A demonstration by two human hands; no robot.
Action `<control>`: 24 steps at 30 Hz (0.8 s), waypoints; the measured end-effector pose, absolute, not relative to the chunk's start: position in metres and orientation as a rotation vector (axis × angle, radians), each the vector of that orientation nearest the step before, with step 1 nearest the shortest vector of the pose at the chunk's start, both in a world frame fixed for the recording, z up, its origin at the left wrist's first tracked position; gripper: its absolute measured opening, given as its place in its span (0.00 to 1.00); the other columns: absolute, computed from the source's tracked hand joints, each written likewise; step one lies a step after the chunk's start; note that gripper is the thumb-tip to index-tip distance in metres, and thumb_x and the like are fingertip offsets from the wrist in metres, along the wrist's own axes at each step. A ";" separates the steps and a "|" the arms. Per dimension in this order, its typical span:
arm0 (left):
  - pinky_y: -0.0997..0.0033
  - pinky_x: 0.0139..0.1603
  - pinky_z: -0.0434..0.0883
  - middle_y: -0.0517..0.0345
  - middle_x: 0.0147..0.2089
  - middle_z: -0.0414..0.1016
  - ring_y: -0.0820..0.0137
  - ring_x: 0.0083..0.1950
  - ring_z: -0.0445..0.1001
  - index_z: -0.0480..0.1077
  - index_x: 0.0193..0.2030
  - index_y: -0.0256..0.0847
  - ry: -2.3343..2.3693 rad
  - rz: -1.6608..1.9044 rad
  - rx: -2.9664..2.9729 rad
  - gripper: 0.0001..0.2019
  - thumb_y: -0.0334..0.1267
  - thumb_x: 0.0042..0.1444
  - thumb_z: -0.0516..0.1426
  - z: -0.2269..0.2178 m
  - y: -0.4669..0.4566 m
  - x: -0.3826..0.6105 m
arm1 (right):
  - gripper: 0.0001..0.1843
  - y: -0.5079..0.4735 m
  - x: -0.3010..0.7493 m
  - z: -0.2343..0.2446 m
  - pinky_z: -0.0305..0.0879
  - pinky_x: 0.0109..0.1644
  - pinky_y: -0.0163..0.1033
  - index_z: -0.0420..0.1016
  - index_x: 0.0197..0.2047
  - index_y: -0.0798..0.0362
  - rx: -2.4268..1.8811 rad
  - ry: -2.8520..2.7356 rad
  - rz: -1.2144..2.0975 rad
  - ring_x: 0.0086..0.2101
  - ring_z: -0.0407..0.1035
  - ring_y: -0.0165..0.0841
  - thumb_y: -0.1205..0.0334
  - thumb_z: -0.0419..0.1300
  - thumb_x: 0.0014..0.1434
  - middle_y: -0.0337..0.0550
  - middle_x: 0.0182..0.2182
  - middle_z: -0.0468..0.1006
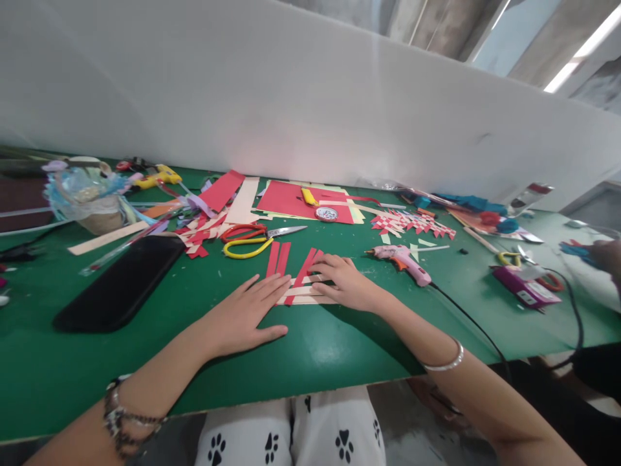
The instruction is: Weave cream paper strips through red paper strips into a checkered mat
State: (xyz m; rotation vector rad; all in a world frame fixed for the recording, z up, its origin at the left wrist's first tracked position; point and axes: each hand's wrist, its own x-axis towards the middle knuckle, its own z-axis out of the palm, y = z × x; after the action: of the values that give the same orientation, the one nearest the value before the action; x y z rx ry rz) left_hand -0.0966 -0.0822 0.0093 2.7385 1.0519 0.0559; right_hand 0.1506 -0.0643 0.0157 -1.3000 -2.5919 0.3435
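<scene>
Flat on the green tabletop lie red paper strips (278, 257) crossed over and under cream paper strips (303, 299), partly woven together. My left hand (250, 314) lies flat on the left end of the strips, fingers stretched out and thumb apart. Over the right end, my right hand (347, 281) is curled, with bent fingers and thumb closed around the paper strips; its fingertips partly hide them. Just beyond the strips rest scissors (247, 241) with red and yellow handles. A pink glue gun (402, 261) lies to the right of my right hand.
A black phone-like slab (121, 285) is at left, near a wrapped bundle (90, 194). Red sheets (281, 200) hold a yellow cutter (308, 197) and a round tin (326, 213). Woven zigzag paper (412, 223) and a purple box (525, 287) are at right, near another person's hand (604, 254).
</scene>
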 end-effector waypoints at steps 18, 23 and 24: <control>0.60 0.66 0.43 0.61 0.69 0.43 0.64 0.67 0.48 0.40 0.67 0.51 1.088 -0.012 2.762 0.35 0.59 0.56 0.45 0.010 -0.083 -0.095 | 0.19 -0.059 0.153 0.017 0.52 0.50 0.46 0.68 0.52 0.53 -1.341 -2.740 0.058 0.47 0.62 0.38 0.56 0.44 0.64 0.51 0.48 0.69; 0.58 0.65 0.44 0.60 0.69 0.43 0.63 0.67 0.48 0.40 0.67 0.50 1.077 -0.004 2.749 0.35 0.59 0.56 0.44 0.010 -0.083 -0.096 | 0.22 -0.054 0.151 0.015 0.52 0.53 0.48 0.64 0.55 0.53 -1.320 -2.765 0.092 0.51 0.58 0.40 0.53 0.42 0.64 0.52 0.52 0.65; 0.57 0.65 0.44 0.59 0.69 0.43 0.63 0.67 0.48 0.41 0.67 0.50 1.074 0.000 2.750 0.34 0.59 0.56 0.44 0.010 -0.083 -0.096 | 0.22 -0.053 0.150 0.015 0.52 0.54 0.49 0.63 0.56 0.53 -1.321 -2.764 0.111 0.52 0.58 0.41 0.53 0.42 0.64 0.52 0.53 0.64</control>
State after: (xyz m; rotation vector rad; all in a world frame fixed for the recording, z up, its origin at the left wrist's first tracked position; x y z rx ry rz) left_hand -0.0964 -0.0831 0.0097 2.7499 1.0743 -0.0003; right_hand 0.1500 -0.0534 0.0149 -1.3215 -2.7639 0.1107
